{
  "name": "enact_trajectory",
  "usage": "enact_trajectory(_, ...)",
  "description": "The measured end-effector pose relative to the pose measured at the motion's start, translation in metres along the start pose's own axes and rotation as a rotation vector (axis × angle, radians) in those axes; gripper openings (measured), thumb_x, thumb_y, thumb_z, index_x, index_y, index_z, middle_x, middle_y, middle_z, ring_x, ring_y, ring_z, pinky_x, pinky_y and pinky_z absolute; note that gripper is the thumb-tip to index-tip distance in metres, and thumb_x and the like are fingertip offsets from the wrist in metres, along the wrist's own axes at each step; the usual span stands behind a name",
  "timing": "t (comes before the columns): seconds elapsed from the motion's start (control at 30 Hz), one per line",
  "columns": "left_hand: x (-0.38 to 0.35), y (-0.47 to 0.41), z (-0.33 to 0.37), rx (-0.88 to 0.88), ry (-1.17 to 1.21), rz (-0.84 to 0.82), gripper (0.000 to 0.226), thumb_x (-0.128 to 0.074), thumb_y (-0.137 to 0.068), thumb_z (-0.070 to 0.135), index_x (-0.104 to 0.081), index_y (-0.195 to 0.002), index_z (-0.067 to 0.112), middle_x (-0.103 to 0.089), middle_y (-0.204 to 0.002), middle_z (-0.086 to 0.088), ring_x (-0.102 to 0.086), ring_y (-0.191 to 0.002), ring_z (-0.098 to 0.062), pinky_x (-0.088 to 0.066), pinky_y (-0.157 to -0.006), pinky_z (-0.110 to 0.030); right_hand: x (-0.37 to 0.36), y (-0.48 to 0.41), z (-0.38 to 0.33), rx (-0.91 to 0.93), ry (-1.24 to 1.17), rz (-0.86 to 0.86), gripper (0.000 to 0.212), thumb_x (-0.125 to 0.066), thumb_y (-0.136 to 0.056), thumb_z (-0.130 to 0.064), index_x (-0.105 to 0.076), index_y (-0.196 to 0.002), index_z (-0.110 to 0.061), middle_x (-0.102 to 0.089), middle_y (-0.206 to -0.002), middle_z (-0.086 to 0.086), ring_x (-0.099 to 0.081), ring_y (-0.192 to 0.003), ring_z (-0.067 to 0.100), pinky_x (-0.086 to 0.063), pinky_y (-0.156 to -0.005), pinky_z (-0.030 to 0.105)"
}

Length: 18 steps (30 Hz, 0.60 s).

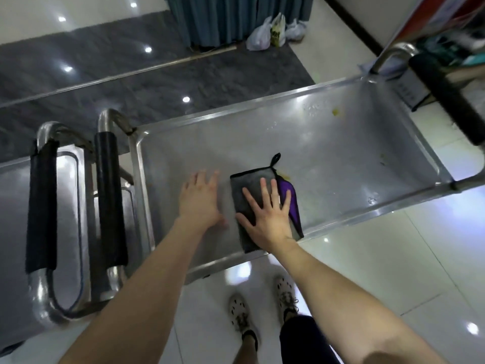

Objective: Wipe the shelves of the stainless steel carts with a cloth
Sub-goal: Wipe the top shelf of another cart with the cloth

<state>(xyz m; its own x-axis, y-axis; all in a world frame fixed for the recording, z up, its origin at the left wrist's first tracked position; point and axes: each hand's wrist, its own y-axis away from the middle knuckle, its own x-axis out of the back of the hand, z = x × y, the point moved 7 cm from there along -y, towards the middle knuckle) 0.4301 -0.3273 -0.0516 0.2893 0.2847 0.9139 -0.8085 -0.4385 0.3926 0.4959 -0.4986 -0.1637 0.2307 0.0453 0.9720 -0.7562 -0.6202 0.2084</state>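
Note:
A stainless steel cart's top shelf (328, 143) fills the middle of the view, with yellowish stains near its far right corner and beside the cloth. A folded grey cloth (246, 190) with a purple underside and a black loop lies near the shelf's front edge. My right hand (267, 214) presses flat on the cloth, fingers spread. My left hand (200, 198) rests flat on the bare steel just left of the cloth, holding nothing.
A second steel cart (65, 195) stands at the left; both carts' black-padded handles (109, 198) sit side by side. Another padded handle (446, 93) is at the right. Plastic bags (273, 32) and a curtain lie beyond on the floor. My feet stand below the shelf edge.

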Motion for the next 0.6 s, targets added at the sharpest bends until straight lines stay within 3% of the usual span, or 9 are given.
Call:
enact_trajectory(0.13,-0.015,-0.030,0.035,0.040,-0.006,-0.118,0.160,-0.105,-0.054,0.053,-0.003,-0.173,0.021,-0.017,-0.175,-0.017,-0.022,-0.163,-0.039,-0.033,-0.129,-0.053,0.000,-0.002,0.009,0.091,-0.034,0.129,0.074,-0.030,-0.103,-0.079,-0.025,-0.168,-0.046,-0.004,-0.182,0.004,0.008,-0.167,0.031,-0.006,-0.126,0.072)
enact_trajectory(0.3,-0.025,-0.039,0.034,0.102,-0.023,-0.159,0.160,-0.108,-0.050,0.050,-0.010,-0.173,0.023,-0.016,-0.176,-0.012,-0.024,-0.161,-0.036,-0.037,-0.126,-0.051,0.015,-0.024,0.075,0.205,-0.023,0.179,0.073,-0.035,-0.102,-0.080,-0.030,-0.167,-0.047,-0.009,-0.181,0.000,0.000,-0.168,0.027,-0.012,-0.127,0.069)
enact_trajectory(0.47,-0.022,-0.040,0.036,0.113,-0.040,-0.115,0.163,-0.107,-0.042,0.056,-0.016,-0.173,0.026,-0.025,-0.174,-0.009,-0.034,-0.155,-0.034,-0.041,-0.123,-0.050,0.054,-0.097,0.208,-0.113,-0.055,0.056,0.076,-0.026,-0.101,-0.082,-0.018,-0.169,-0.050,0.002,-0.182,-0.002,0.011,-0.167,0.025,0.000,-0.130,0.066)
enact_trajectory(0.6,-0.025,-0.043,0.035,0.133,-0.050,-0.108,0.163,-0.106,-0.042,0.059,-0.014,-0.174,0.030,-0.022,-0.176,-0.005,-0.034,-0.156,-0.031,-0.041,-0.122,-0.044,0.066,-0.160,0.186,-0.338,-0.103,0.079,0.079,-0.016,-0.102,-0.079,-0.009,-0.172,-0.043,0.010,-0.181,0.008,0.017,-0.165,0.038,0.002,-0.124,0.076)
